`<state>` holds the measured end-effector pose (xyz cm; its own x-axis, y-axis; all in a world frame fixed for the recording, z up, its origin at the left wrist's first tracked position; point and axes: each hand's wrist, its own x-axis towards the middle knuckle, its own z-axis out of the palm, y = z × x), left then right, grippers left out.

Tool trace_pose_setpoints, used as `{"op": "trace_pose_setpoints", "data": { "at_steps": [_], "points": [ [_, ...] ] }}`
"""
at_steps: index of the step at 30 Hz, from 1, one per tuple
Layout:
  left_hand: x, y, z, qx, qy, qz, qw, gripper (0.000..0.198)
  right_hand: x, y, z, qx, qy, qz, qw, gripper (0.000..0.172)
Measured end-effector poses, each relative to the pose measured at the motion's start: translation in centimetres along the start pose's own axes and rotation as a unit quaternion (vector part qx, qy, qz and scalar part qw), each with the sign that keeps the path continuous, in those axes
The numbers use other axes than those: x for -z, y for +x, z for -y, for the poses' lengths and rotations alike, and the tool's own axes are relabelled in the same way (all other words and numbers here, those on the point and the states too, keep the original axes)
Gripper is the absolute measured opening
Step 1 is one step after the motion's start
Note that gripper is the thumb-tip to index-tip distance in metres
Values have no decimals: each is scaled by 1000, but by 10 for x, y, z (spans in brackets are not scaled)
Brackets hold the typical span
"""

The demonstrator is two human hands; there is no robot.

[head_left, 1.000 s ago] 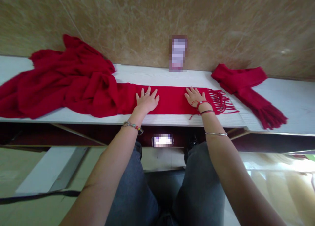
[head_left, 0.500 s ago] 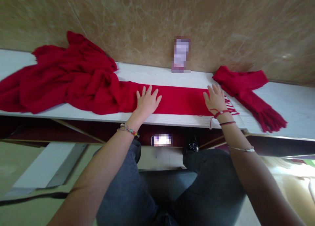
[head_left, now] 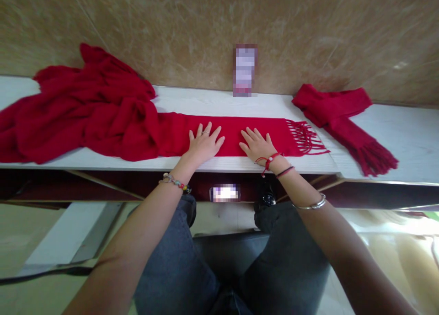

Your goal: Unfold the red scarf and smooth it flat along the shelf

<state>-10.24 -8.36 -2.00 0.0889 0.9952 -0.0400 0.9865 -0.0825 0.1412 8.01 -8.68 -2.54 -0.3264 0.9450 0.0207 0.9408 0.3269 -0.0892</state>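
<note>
A red scarf [head_left: 229, 134] lies flat and folded lengthwise along the white bench top, its fringe [head_left: 305, 136] spread at the right end. My left hand [head_left: 205, 143] rests on it with fingers spread and a ring on one finger. Flat on the same strip, a short way to the right, is my right hand [head_left: 257, 145], fingers apart, between the left hand and the fringe. Leftward the strip runs into a big loose heap of red cloth [head_left: 92, 109]; whether it is all one piece I cannot tell.
Another red scarf [head_left: 343, 116], folded over itself with its fringe toward me, lies on the white shelf [head_left: 394, 132] at right. A blurred-out card [head_left: 244, 70] stands against the brown marbled wall [head_left: 171, 36]. Under the shelf edge a lit phone [head_left: 225, 193] shows, its screen blurred.
My right hand has slid left along the scarf from its fringed end, uncovering the fringe, and is now closer to my left hand. My left hand stays in place on the cloth.
</note>
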Motion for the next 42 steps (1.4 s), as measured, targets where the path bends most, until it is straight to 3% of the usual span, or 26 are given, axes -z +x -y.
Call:
{"op": "trace_pose_setpoints", "data": {
  "at_steps": [9, 13, 17, 21, 25, 30, 35, 42],
  "points": [
    [2, 1, 1, 0, -3, 20, 1000, 58, 6, -36, -93, -107, -37, -6, 994, 53],
    [2, 1, 1, -1, -12, 21, 1000, 58, 10, -45, -119, -187, -11, -10, 982, 52],
    [2, 2, -1, 6, -18, 18, 1000, 58, 18, -41, -113, -233, -15, -48, 971, 52],
    [4, -1, -9, -8, -31, -30, 999, 56, 22, -22, -81, -163, -27, -110, 980, 51],
    [3, -2, -18, -33, -27, -67, 997, 56, 15, 2, -36, -65, -14, -80, 995, 52],
    [-2, 2, -19, -9, -18, 6, 1000, 59, 4, 20, -4, -8, 12, -31, 999, 53],
    [0, 2, -17, -13, -17, 18, 1000, 60, 3, 17, -26, -18, 19, -1, 1000, 51],
    [3, 4, -4, 22, -34, 35, 999, 63, 4, -11, -106, -129, -7, -49, 990, 50]
  ]
}}
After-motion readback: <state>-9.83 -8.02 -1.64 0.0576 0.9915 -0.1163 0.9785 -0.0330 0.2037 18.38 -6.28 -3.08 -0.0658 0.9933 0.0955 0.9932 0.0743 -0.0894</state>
